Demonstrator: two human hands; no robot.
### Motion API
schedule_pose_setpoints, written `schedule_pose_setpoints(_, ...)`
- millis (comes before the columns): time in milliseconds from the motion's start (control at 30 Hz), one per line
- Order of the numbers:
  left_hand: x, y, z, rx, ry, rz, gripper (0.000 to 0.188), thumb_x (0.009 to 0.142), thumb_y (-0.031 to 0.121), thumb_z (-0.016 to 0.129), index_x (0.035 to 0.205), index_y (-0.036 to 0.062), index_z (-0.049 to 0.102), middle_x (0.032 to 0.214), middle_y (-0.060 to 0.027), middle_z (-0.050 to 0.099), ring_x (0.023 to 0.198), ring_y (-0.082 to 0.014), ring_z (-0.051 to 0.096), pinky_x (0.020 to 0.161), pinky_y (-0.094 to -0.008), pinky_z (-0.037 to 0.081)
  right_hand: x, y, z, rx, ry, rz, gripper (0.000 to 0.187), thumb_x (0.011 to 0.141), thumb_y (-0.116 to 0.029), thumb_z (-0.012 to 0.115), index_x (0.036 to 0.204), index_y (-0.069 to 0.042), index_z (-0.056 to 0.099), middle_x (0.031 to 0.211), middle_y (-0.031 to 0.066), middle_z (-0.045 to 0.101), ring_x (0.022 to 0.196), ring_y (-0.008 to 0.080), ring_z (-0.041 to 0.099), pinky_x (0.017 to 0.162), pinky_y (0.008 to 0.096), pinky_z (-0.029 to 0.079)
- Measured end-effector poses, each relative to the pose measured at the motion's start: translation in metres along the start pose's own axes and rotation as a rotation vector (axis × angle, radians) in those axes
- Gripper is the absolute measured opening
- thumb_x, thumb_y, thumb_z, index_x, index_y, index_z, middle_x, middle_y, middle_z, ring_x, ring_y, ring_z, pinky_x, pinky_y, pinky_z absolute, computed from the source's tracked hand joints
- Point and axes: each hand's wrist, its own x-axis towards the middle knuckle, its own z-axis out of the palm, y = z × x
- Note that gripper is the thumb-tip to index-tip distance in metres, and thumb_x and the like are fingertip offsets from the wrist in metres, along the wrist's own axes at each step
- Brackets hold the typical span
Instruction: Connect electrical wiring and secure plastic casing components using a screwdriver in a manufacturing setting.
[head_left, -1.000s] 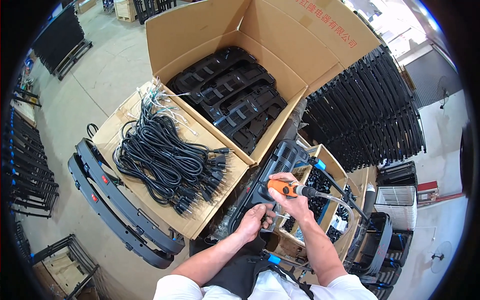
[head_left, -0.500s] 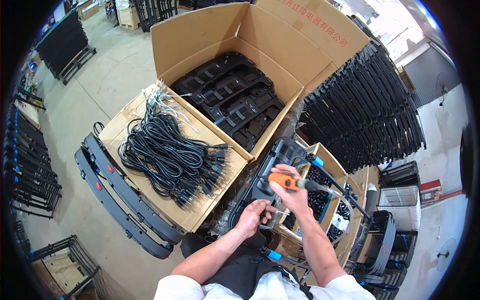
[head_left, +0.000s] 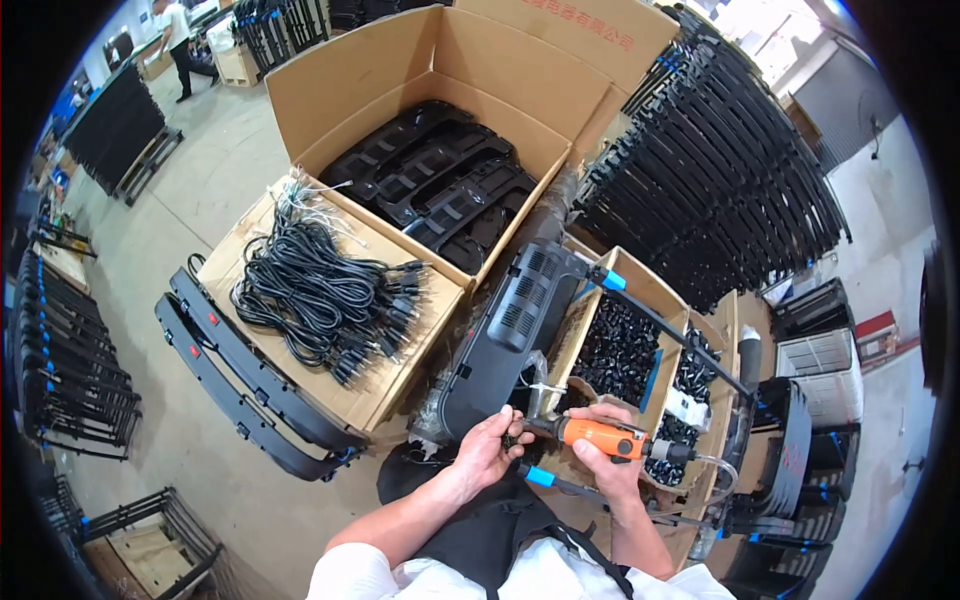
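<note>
My right hand (head_left: 618, 474) is closed round an orange air screwdriver (head_left: 603, 437), its tip turned left and a clear hose bending away from its rear. Right at that tip, my left hand (head_left: 484, 455) has its fingers curled in a pinch; small dark bits show between them, too small to name. Just beyond both hands lies a long black plastic housing (head_left: 485, 385) with a vented raised section at its far end. A black tube frame with blue sleeves (head_left: 612, 279) runs beside it on the right.
Wooden bins of small black parts (head_left: 614, 348) stand on the right. A bundle of black power cords (head_left: 310, 285) lies on cardboard at left, beside curved black panels (head_left: 250, 390). Behind is an open carton (head_left: 350, 68) holding black covers. Stacked black frames (head_left: 710, 190) rise beyond; a person (head_left: 178, 45) walks far left.
The screwdriver has come down and toward me, swinging from pointing left over the housing to meet my left fingers. My left hand has shifted slightly nearer. The view has turned, bringing a person into sight.
</note>
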Motion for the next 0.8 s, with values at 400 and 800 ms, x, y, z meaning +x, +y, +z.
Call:
schedule_pose_setpoints(400, -0.036, -0.084, -0.012, -0.063, 0.072, 0.000, 0.024, 0.112, 0.032, 0.055, 0.115, 0.0103, 0.065, 0.086, 0.0007, 0.063, 0.081, -0.0166, 0.065, 0.069, -0.0292, 0.052, -0.078, 0.024, -0.045, -0.006, -0.096, -0.051, 0.051, 0.087, -0.003, 0.081, 0.133, -0.002, 0.057, 0.127, 0.0158, 0.071, 0.118, 0.0236, 0.068, 0.106, 0.0396, 0.053)
schedule_pose_setpoints(800, -0.066, -0.109, -0.022, -0.028, 0.105, 0.020, 0.021, 0.112, 0.028, 0.056, 0.118, 0.0094, 0.063, 0.092, -0.0001, 0.063, 0.084, -0.0165, 0.061, 0.074, -0.0285, 0.050, -0.112, 0.024, -0.054, -0.058, -0.161, -0.082, 0.047, 0.087, -0.003, 0.081, 0.131, -0.003, 0.062, 0.126, 0.0111, 0.071, 0.114, 0.0206, 0.069, 0.103, 0.0360, 0.054)
